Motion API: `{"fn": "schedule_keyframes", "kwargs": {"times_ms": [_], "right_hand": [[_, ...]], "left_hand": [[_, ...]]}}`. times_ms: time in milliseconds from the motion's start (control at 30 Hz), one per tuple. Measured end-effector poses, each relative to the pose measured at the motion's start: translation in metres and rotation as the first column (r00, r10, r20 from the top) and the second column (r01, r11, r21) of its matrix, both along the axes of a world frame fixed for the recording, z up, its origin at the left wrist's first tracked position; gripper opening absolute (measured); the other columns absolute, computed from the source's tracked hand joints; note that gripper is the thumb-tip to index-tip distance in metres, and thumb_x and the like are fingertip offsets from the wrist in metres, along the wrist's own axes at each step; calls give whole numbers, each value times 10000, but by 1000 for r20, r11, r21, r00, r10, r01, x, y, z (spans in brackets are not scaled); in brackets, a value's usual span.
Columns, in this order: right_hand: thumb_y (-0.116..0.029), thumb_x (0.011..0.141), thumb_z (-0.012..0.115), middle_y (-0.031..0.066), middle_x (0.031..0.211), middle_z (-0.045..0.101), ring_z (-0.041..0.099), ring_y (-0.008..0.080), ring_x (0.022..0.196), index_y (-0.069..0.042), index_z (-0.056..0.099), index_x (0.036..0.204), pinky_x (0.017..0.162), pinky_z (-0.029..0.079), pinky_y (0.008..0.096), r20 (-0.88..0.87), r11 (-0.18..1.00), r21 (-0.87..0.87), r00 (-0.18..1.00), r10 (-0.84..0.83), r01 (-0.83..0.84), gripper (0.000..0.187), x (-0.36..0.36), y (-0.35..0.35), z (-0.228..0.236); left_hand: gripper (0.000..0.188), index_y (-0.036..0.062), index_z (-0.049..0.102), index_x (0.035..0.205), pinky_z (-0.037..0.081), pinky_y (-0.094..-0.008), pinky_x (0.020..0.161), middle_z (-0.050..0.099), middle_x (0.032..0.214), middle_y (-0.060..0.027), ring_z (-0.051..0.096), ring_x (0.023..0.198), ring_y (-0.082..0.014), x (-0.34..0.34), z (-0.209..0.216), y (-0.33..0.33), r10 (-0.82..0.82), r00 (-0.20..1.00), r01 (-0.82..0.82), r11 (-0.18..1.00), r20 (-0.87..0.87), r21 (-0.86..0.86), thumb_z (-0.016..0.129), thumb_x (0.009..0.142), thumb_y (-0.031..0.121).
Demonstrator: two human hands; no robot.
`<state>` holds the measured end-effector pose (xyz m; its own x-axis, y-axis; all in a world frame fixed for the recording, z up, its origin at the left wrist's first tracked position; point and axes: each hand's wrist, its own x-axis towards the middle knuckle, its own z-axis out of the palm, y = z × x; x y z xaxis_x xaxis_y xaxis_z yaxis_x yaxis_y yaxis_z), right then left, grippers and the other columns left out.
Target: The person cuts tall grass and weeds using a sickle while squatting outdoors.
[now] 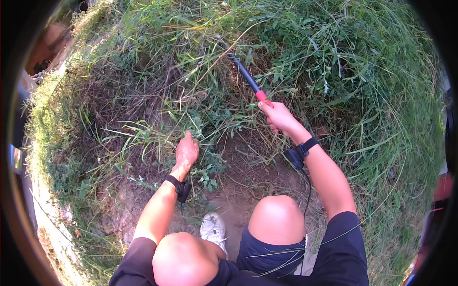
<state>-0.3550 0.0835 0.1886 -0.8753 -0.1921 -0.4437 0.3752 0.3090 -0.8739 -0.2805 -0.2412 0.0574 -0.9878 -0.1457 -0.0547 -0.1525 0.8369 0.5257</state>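
Note:
My right hand (pixel 280 118) is wrapped round the red grip of a hand tool (pixel 245 75) with a dark, straight shaft. The shaft points up and left into the grass, and its far end is mostly hidden among the stems. Lower and to the left, my left hand (pixel 186 151) is closed at a tuft of green grass (pixel 140 136), whose long blades fan out to the left of the fingers. Leafy weeds (pixel 210 167) stand just right of that hand. The tool and my left hand are apart.
Dense tall grass and weeds (pixel 329 62) rise ahead and to the right. Dry stalks and bare soil (pixel 245 159) lie between my hands. My knees are bent below, with a white shoe (pixel 213 229) on the ground. A cable (pixel 309 190) hangs from the right wrist's band (pixel 301 151).

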Motion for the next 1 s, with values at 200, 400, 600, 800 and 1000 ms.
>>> {"fn": "schedule_keyframes", "kwargs": {"times_ms": [200, 400, 600, 800, 1000], "right_hand": [[-400, 1007, 587, -68, 581, 419, 369, 56, 408, -140, 458, 893, 372, 311, 251, 6, 995, -93, 999, -34, 34, 312, 21, 2, -17], [-381, 1025, 567, -82, 576, 398, 343, 39, 411, -152, 435, 885, 380, 283, 236, 57, 980, -168, 994, -94, 102, 299, 49, 14, -43], [-396, 993, 613, -43, 562, 457, 440, 80, 399, -84, 552, 980, 387, 362, 267, 52, 981, -173, 995, -83, 91, 319, 34, 25, -50], [-433, 987, 600, -28, 563, 482, 459, 102, 427, -60, 552, 869, 411, 372, 315, -263, 989, 148, 964, 46, -6, 394, -46, -3, -27], [-428, 960, 622, 92, 680, 609, 604, 219, 621, -9, 626, 906, 629, 476, 396, -306, 973, 226, 952, 29, 43, 422, 40, 53, -89]], "left_hand": [[270, -2, 505, 1151, 506, -578, 778, 666, 970, -313, 642, 896, -504, 1, 0, 15, 39, 998, -40, 999, -53, -30, 492, 948, 175], [268, -1, 537, 1123, 513, -576, 748, 667, 873, -300, 644, 868, -500, 0, 6, 19, 5, 998, -10, 997, -61, -72, 497, 952, 201], [317, -3, 594, 1114, 521, -575, 705, 672, 824, -281, 657, 810, -477, -7, -11, 29, 51, 992, -52, 999, -111, -3, 446, 1022, 262], [369, -1, 608, 1154, 534, -547, 757, 683, 897, -295, 672, 854, -457, -10, 5, 45, 100, 994, -104, 981, -31, -165, 416, 1041, 293], [415, -28, 574, 1187, 503, -571, 797, 659, 909, -335, 637, 927, -507, -8, 9, 12, 130, 990, -124, 988, 58, -96, 419, 1041, 328]]}}
